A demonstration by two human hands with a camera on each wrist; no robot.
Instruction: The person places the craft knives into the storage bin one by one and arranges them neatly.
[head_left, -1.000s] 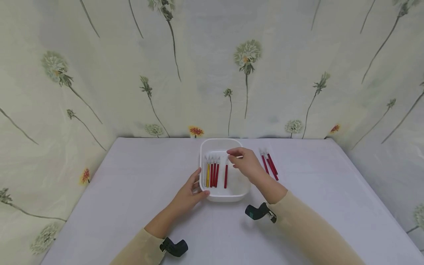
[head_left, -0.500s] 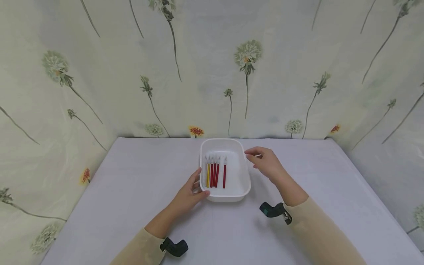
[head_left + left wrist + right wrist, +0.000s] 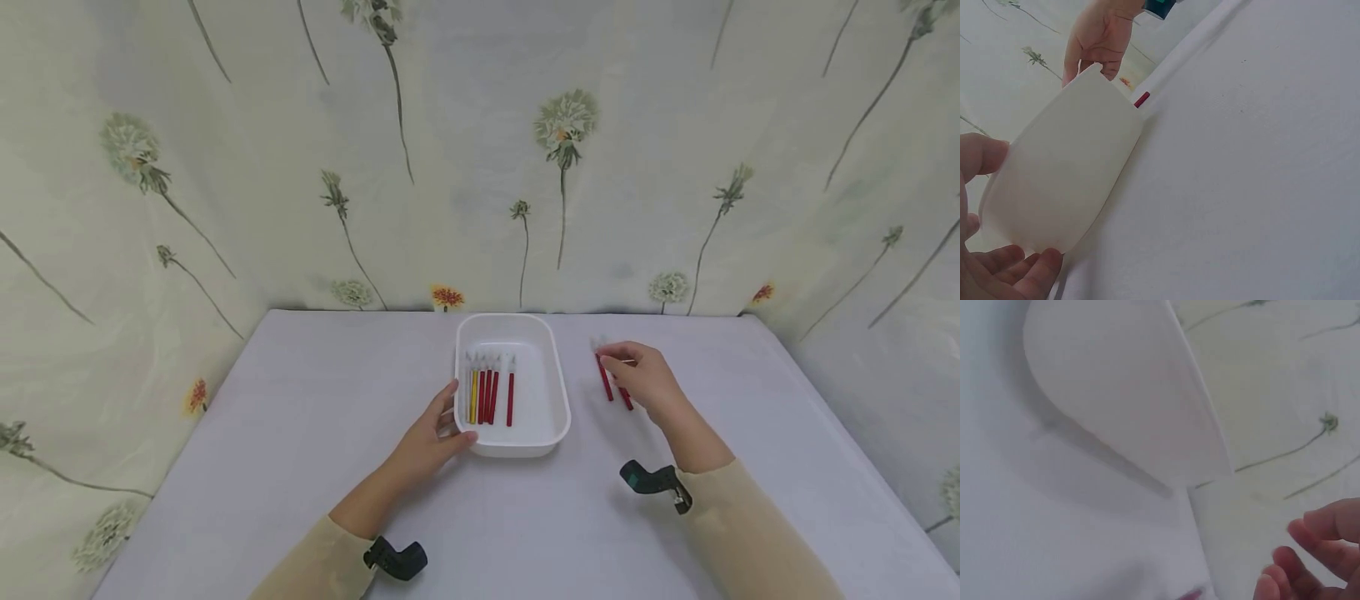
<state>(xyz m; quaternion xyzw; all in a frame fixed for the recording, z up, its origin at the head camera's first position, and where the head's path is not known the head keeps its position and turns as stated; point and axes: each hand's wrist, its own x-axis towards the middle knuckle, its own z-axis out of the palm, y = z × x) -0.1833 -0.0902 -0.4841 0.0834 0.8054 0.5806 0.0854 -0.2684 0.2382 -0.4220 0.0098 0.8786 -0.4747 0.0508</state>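
My left hand (image 3: 429, 446) holds the white plastic tray (image 3: 543, 408) at its near left corner. Thumb and fingers press on its outer wall in the left wrist view. Inside stand out a row of slim pen-like sticks with whitish tips: a yellow one (image 3: 473, 398), several red ones (image 3: 490, 398), and one red stick (image 3: 511, 400) lying apart. My right hand (image 3: 647, 377) hovers over red sticks (image 3: 605, 379) on the table to the right, partly covering them. In the right wrist view its fingers are loosely bent, with a gap to the thumb and nothing visible between.
A white cloth (image 3: 337, 383) covers the table. Behind and at the sides hangs a curtain (image 3: 465, 167) printed with dandelions. Small black cameras (image 3: 652, 481) are strapped to both wrists.
The right hand has moved from above the tray, out over its right rim, to the red sticks on the table. A red stick stays behind in the tray. The left hand has kept still.
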